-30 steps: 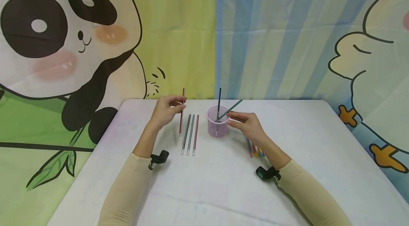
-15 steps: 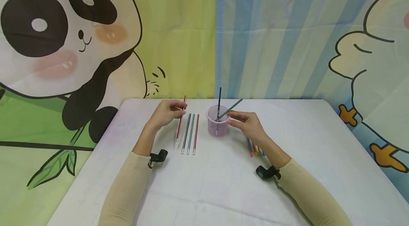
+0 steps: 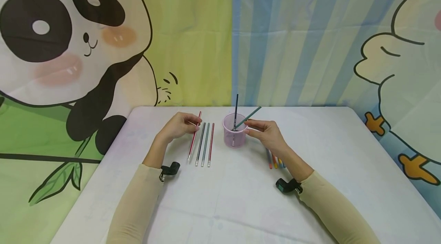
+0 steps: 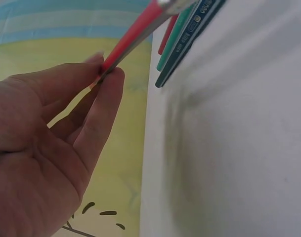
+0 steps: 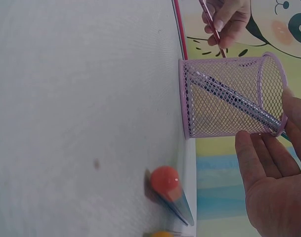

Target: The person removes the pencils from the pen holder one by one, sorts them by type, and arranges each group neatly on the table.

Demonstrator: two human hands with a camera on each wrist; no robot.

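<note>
A red pencil (image 3: 194, 140) is pinched between the thumb and fingers of my left hand (image 3: 180, 126); its lower end slants toward me. Just right of it, a dark blue pencil (image 3: 200, 144), a green pencil (image 3: 206, 144) and another red pencil (image 3: 211, 144) lie side by side. My right hand (image 3: 267, 133) holds the pink mesh pen cup (image 3: 235, 139) at its right side, thumb and fingers against rim and wall in the right wrist view. Inside the cup, a dark pencil (image 3: 236, 106) stands nearly upright and a green pencil (image 3: 253, 113) leans right, past my fingertips.
Several sticks with coloured ends (image 3: 270, 161) lie under my right forearm, partly hidden; one has a round orange-red end (image 5: 165, 181). The white tabletop (image 3: 220, 202) reaches back to a printed curtain (image 3: 193, 37) with a panda.
My left hand has come down and slightly nearer with the red pencil, bringing it alongside the row and tilting it more. The right hand and the cup stay in place.
</note>
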